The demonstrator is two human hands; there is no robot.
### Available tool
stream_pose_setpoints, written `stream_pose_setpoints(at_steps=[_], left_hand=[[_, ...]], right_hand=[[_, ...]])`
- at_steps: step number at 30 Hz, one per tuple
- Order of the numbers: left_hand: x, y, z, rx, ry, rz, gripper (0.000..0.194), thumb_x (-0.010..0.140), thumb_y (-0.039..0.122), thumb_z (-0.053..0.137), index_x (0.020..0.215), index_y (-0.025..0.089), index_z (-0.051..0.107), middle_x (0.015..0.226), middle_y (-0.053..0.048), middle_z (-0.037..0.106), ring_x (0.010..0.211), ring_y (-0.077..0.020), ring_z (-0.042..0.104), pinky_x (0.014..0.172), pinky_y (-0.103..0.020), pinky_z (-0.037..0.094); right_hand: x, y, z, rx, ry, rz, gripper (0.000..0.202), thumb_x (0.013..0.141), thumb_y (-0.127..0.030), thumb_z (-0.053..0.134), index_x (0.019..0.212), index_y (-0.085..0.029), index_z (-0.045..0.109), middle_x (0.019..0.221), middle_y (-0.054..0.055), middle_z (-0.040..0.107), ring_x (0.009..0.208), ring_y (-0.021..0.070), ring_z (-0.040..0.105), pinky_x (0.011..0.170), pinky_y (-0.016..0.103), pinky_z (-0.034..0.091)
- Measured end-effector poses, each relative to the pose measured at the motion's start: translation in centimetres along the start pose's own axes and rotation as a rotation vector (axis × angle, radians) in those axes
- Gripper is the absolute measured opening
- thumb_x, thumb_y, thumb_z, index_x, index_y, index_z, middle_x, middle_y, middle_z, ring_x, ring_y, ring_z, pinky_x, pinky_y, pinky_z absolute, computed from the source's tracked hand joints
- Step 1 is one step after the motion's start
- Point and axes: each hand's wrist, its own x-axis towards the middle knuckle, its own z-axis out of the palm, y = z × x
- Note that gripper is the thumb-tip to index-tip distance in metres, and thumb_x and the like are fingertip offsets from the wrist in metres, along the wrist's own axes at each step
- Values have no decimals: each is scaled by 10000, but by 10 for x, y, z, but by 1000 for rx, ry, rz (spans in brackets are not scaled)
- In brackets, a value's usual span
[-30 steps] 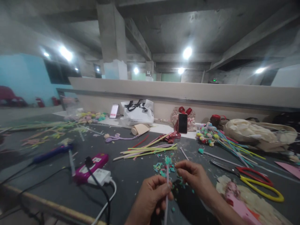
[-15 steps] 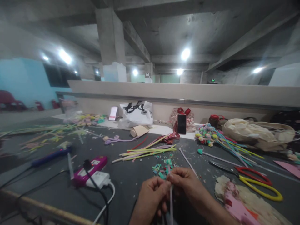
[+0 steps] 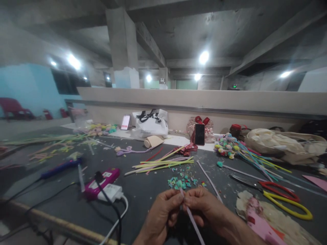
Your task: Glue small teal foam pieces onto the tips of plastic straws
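My left hand (image 3: 162, 212) and my right hand (image 3: 206, 206) are side by side at the table's near edge, fingertips almost meeting. Both pinch a thin lilac fuzzy craft stem (image 3: 192, 223) near its upper end. Its long part slants down to the right, below my right hand's fingers. Just beyond my fingertips lies a scatter of small teal and coloured clippings (image 3: 182, 182). Another lilac stem (image 3: 209, 180) rests on the table to the right of them. A bundle of yellow and lilac stems (image 3: 163, 165) lies farther back. Fingers partly hide the stem's tip.
Scissors (image 3: 278, 194) with red and yellow handles and a pink glue gun (image 3: 263, 226) lie on the right. A magenta power strip (image 3: 112, 175), cables and a blue-handled tool (image 3: 61, 168) occupy the left. A phone (image 3: 199, 134) and white bag (image 3: 150, 124) stand behind.
The stem's lower part has swung to the right, from nearly upright to slanting. Less of its tip shows above my fingers. The whole view has shifted slightly.
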Motion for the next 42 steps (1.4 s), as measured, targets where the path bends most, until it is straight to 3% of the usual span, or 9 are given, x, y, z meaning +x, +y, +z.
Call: stream_pose_setpoints(at_steps=[5,14,17,20,26,29,33,36,42], left_hand=[[0,2,2,-122,12,22,192,676,252,613,577,131,503,384,83,374,318,8,244,316,-113,160],[7,29,1,-337,97,81,231,612,270,668,621,142,477,437,98,391,319,26,255,294,-75,166],[8,35,11,-335,53,89,220,635,280,647,613,142,478,418,92,392,313,20,256,290,-79,181],[12,32,23,-308,24,105,207,656,292,629,613,147,487,365,94,385,291,10,260,287,-88,199],[17,28,37,-262,48,178,143,642,223,652,655,152,528,432,86,476,303,12,342,281,-76,221],[13,41,31,-256,53,188,115,639,188,653,673,130,559,581,23,596,406,-19,481,306,-75,309],[9,62,10,-295,39,87,80,685,172,599,651,127,543,524,-3,618,312,-15,449,275,-75,331],[10,65,-5,-342,7,5,95,728,166,541,646,118,536,456,25,572,254,4,381,229,-61,279],[15,45,-22,-411,-23,-54,98,744,182,521,669,119,528,441,44,534,250,6,353,221,-62,261]], right_hand=[[0,0,1,-32,34,3,266,685,-376,601,611,-135,519,386,-68,443,270,18,305,311,164,142],[-3,-14,-5,-161,352,-112,273,631,-386,648,616,-135,540,372,-91,402,305,19,305,328,149,173],[-3,-13,4,-189,258,-192,261,582,-327,696,724,-133,594,569,-25,560,440,62,460,403,166,325],[0,-12,13,-119,112,-288,293,581,-331,695,787,-152,588,714,1,594,531,82,491,473,188,390],[-1,-10,8,-185,224,-207,270,610,-394,651,673,-149,555,486,-60,503,359,57,438,360,173,350],[-8,-20,-4,-291,366,-205,259,639,-398,615,620,-149,546,454,-58,488,344,69,451,337,174,339],[-16,-34,-24,-491,526,-287,199,725,-348,533,677,-156,544,508,-49,495,374,60,450,347,160,312],[-17,-32,-33,-622,519,-292,149,731,-294,520,678,-165,569,510,-44,496,405,78,463,381,180,333],[-13,-22,-33,-924,475,-347,134,687,-157,534,722,-204,654,686,17,612,666,162,546,622,268,377]])
